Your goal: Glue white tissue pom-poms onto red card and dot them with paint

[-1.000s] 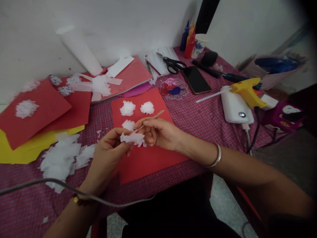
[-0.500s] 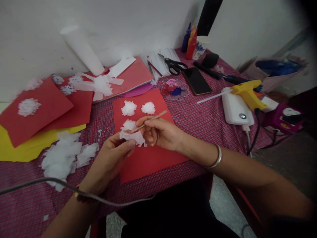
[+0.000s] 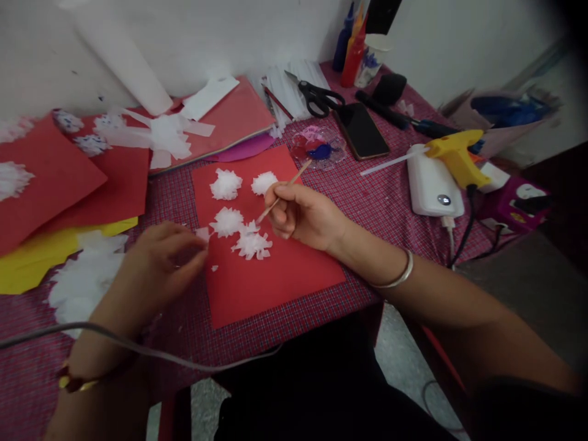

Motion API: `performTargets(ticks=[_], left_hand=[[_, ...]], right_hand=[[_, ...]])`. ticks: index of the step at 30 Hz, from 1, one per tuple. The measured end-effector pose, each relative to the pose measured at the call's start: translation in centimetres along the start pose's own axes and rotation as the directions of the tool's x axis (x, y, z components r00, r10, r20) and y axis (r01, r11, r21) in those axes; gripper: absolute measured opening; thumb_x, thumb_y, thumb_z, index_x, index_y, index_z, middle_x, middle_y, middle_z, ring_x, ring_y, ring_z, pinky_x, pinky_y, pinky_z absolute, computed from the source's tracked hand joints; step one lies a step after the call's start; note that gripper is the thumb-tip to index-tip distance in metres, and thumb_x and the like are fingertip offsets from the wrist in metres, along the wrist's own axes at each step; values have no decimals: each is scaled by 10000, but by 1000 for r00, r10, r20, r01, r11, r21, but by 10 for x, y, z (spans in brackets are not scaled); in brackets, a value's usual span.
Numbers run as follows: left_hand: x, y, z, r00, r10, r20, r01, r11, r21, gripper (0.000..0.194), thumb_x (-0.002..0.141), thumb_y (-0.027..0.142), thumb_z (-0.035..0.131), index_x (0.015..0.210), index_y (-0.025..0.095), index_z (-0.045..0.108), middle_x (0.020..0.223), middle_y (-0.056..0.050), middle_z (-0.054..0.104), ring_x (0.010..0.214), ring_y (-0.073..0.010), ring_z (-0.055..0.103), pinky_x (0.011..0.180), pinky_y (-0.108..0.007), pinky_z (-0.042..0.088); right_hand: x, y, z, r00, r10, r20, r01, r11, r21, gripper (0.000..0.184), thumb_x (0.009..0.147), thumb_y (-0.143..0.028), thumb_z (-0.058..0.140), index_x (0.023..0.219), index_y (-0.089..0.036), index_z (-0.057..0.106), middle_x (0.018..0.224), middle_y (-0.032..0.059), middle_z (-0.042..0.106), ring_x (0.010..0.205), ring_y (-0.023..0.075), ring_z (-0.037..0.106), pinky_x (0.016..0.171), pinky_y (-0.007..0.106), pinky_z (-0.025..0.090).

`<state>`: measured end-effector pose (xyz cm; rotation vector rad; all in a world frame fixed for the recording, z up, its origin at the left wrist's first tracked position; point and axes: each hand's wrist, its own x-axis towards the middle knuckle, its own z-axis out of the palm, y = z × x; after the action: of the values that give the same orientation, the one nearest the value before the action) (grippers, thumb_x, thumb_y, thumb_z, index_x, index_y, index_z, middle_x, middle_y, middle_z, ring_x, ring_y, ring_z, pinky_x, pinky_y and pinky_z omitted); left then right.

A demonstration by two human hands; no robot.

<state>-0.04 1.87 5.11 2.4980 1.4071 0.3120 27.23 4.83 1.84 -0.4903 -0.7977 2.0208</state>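
My right hand (image 3: pixel 303 215) is closed on a thin wooden stick (image 3: pixel 283 191) whose lower tip points down at a crumpled white tissue flower (image 3: pixel 252 244) lying on a red paper sheet (image 3: pixel 275 275). Three more white tissue puffs (image 3: pixel 225 184) sit on the same sheet above it. My left hand (image 3: pixel 160 263) is at the sheet's left edge, fingers pinched on a small scrap of white tissue (image 3: pixel 202 233). A few tiny white bits lie beside it on the red sheet.
A pile of white tissue pieces (image 3: pixel 82 278) lies left, over yellow and red sheets (image 3: pixel 50 184). Behind are scissors (image 3: pixel 316 97), a phone (image 3: pixel 361 130), a paint palette (image 3: pixel 316 147), paint bottles (image 3: pixel 353 52), and a yellow glue gun (image 3: pixel 457 160) on a white box. A grey cable (image 3: pixel 138 349) crosses in front.
The tissue flower that both hands held up now lies on the red sheet. My left hand has moved left with a small scrap; my right hand has tilted the stick down.
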Motion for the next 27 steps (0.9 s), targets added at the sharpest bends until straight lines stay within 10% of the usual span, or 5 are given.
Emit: performTargets(ticks=[6, 17, 27], left_hand=[[2, 17, 20, 957, 234, 174, -149, 906, -397, 232, 935, 213, 534, 1007, 283, 743, 779, -4, 567, 742, -154, 540, 645, -276, 432], [27, 28, 43, 962, 249, -114, -273, 901, -336, 171, 887, 170, 589, 1001, 227, 703, 922, -41, 622, 866, -185, 605, 760, -326, 484], [57, 38, 34, 954, 236, 187, -164, 928, -335, 175, 840, 343, 595, 794, 190, 666, 853, -49, 578, 801, -196, 555, 724, -336, 458]], right_hand=[[0, -2, -3, 998, -57, -26, 52, 982, -181, 215, 897, -304, 555, 750, -156, 612, 484, -67, 541, 377, 61, 428, 383, 170, 386], [-8, -6, 7, 996, -83, 13, 81, 910, -407, 207, 936, -196, 530, 753, -140, 611, 524, -51, 570, 422, 41, 468, 411, 123, 389], [-8, -11, 4, 996, -74, 53, 90, 905, -417, 200, 923, -229, 561, 749, -144, 606, 527, -45, 563, 448, 56, 481, 412, 133, 392]])
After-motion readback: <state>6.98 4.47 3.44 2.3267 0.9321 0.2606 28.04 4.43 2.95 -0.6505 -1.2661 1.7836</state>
